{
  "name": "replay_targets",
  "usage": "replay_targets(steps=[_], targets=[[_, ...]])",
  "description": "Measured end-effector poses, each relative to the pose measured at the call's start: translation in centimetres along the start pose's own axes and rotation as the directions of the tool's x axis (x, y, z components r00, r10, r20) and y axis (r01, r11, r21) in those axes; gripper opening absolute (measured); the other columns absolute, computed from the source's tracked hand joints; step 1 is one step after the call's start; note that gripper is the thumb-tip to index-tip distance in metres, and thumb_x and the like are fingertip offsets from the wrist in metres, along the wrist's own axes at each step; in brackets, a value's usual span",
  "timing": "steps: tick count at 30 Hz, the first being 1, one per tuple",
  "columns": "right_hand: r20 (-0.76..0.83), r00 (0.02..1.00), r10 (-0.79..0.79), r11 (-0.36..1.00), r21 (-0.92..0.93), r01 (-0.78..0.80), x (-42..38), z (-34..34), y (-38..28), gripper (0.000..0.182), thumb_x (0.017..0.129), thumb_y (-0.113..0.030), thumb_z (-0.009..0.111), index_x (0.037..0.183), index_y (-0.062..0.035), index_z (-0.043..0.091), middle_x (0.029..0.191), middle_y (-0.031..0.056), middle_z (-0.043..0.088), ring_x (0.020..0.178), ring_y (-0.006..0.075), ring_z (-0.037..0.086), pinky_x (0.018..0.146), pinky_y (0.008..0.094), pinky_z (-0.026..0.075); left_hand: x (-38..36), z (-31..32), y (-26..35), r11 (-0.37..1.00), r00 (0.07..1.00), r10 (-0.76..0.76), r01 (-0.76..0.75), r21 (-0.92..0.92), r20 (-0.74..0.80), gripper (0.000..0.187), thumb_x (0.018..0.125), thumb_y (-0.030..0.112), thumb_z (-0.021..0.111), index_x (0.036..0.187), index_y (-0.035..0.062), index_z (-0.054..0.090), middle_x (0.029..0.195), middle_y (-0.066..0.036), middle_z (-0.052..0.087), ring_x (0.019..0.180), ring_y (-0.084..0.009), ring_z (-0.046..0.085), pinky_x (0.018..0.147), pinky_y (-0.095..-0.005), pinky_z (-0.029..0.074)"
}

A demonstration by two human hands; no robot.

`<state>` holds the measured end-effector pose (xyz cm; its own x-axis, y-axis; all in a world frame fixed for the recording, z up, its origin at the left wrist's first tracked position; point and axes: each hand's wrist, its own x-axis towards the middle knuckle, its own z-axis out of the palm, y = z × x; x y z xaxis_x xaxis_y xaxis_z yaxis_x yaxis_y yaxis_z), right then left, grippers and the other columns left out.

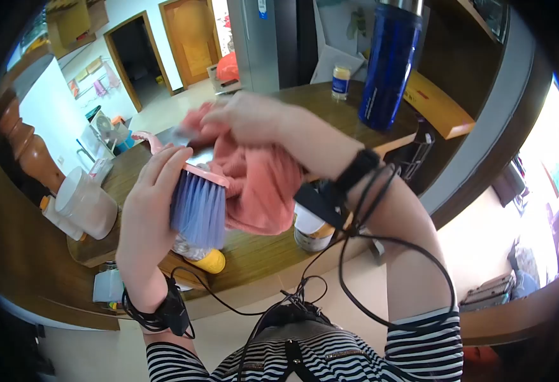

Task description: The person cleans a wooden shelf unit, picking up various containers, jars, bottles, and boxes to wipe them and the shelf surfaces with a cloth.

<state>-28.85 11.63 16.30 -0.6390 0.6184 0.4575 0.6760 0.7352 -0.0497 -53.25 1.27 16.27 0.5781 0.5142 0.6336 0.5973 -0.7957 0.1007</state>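
The left hand [149, 204] is gripping the brush [198, 210] by its pink back, bristles facing down above the wooden counter [260, 251], leaving the top exposed. The right hand [251, 118] is closing on the pink cloth [260, 184], pressing it against the brush's handle end.

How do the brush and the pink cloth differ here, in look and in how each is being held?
The brush is stiff, with straight blue-lilac bristles hanging down from a pink back; the pink cloth is soft, crumpled and one colour. The left hand holds the brush from the side, while the right hand presses the pink cloth from above onto the brush's back. The brush keeps its shape; the pink cloth drapes loosely. Both are held up above the wooden counter, touching each other.
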Motion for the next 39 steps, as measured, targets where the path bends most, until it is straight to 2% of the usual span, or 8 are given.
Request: replay_targets(steps=[5, 8, 13, 15, 20, 28, 35, 39], targets=[[-0.020, 0.911, 0.412, 0.911, 0.000, -0.412, -1.3, -0.5, 4.4, 0.029, 0.093, -0.031, 0.059, 0.108, -0.0101, 0.071, 0.118, 0.0150, 0.067, 0.119, 0.0352, 0.058, 0.101, 0.0419, 0.045, -0.6, -1.1, -0.5, 0.996, 0.984, 0.028, -0.013, -0.085, 0.176, 0.074, 0.068, -0.018, 0.059, 0.138, 0.0059, 0.053, 0.141, -0.017, 0.052, 0.134, -0.0377, 0.047, 0.108, -0.0424, 0.042], [0.230, 0.924, 0.307, 0.936, -0.248, -0.249, -2.8, -3.9, -1.7, 0.054, 0.086, -0.056, 0.058, 0.108, -0.0080, 0.068, 0.117, 0.0199, 0.065, 0.115, 0.0360, 0.059, 0.101, 0.0452, 0.044, -1.1, -1.0, -1.0, 0.990, 0.981, 0.055, -0.029, -0.141, 0.185, 0.076, 0.068, -0.019, 0.059, 0.138, 0.0071, 0.053, 0.144, -0.017, 0.050, 0.135, -0.0380, 0.046, 0.109, -0.0411, 0.041], [-0.100, 0.995, 0.020, 0.977, -0.210, -0.041, -9.5, -4.3, -2.2, 0.041, 0.085, -0.045, 0.059, 0.099, -0.0067, 0.068, 0.101, 0.0182, 0.068, 0.101, 0.0345, 0.064, 0.092, 0.0445, 0.048, -1.6, -2.3, 0.6, 0.994, 0.981, -0.063, 0.078, -0.078, 0.183, 0.078, 0.069, -0.020, 0.057, 0.141, 0.0084, 0.051, 0.147, -0.017, 0.047, 0.136, -0.0382, 0.045, 0.111, -0.0411, 0.039], [-0.112, 0.976, 0.187, 0.935, -0.283, -0.212, -11.5, -5.0, -3.0, 0.035, 0.081, -0.029, 0.067, 0.111, -0.0108, 0.067, 0.112, 0.0183, 0.065, 0.105, 0.0394, 0.060, 0.092, 0.0446, 0.050, -2.1, -4.0, 1.9, 0.987, 0.960, -0.152, 0.135, 0.086, 0.237, 0.078, 0.069, -0.021, 0.055, 0.141, 0.0087, 0.051, 0.148, -0.017, 0.046, 0.136, -0.0380, 0.045, 0.110, -0.0415, 0.040], [-0.376, 0.925, 0.052, 0.959, -0.239, -0.151, -13.5, -4.8, -3.9, 0.022, 0.079, -0.023, 0.068, 0.096, -0.0096, 0.068, 0.097, 0.0154, 0.067, 0.094, 0.0354, 0.063, 0.083, 0.0418, 0.053, 2.8, -5.9, 9.2, 0.887, 0.966, -0.238, 0.172, 0.430, 0.105, 0.061, 0.083, -0.009, 0.053, 0.141, 0.0096, 0.050, 0.134, -0.019, 0.057, 0.122, -0.0401, 0.054, 0.104, -0.0450, 0.043], [-0.475, 0.878, 0.063, 0.968, -0.185, -0.170, -14.1, -3.7, -3.5, 0.021, 0.075, -0.028, 0.069, 0.086, -0.0097, 0.068, 0.085, 0.0107, 0.064, 0.084, 0.0290, 0.062, 0.071, 0.0371, 0.051, 22.5, 5.9, 14.3, 0.950, 0.869, -0.113, -0.047, 0.309, 0.481, 0.056, 0.091, 0.014, 0.060, 0.145, 0.0066, 0.045, 0.138, -0.021, 0.054, 0.122, -0.0392, 0.055, 0.103, -0.0438, 0.046], [-0.225, 0.969, 0.101, 0.977, 0.207, -0.054, -14.4, -3.7, -2.0, 0.035, 0.064, -0.030, 0.071, 0.092, -0.0093, 0.068, 0.091, 0.0131, 0.068, 0.094, 0.0315, 0.065, 0.083, 0.0444, 0.047, 26.4, 14.9, 13.0, 0.998, 0.906, -0.010, -0.017, 0.060, 0.422, 0.045, 0.089, 0.015, 0.063, 0.132, 0.0039, 0.057, 0.135, -0.021, 0.056, 0.119, -0.0374, 0.058, 0.101, -0.0429, 0.047], [-0.546, 0.838, 0.017, 0.993, 0.107, 0.049, -14.1, -2.3, -1.8, 0.038, 0.066, -0.031, 0.070, 0.095, -0.0075, 0.067, 0.094, 0.0144, 0.067, 0.096, 0.0344, 0.064, 0.085, 0.0440, 0.047, 26.3, 17.1, 12.6, 0.982, 0.945, 0.067, -0.119, 0.147, 0.320, 0.043, 0.089, 0.016, 0.064, 0.130, 0.0043, 0.059, 0.132, -0.021, 0.058, 0.117, -0.0375, 0.060, 0.099, -0.0430, 0.048]])
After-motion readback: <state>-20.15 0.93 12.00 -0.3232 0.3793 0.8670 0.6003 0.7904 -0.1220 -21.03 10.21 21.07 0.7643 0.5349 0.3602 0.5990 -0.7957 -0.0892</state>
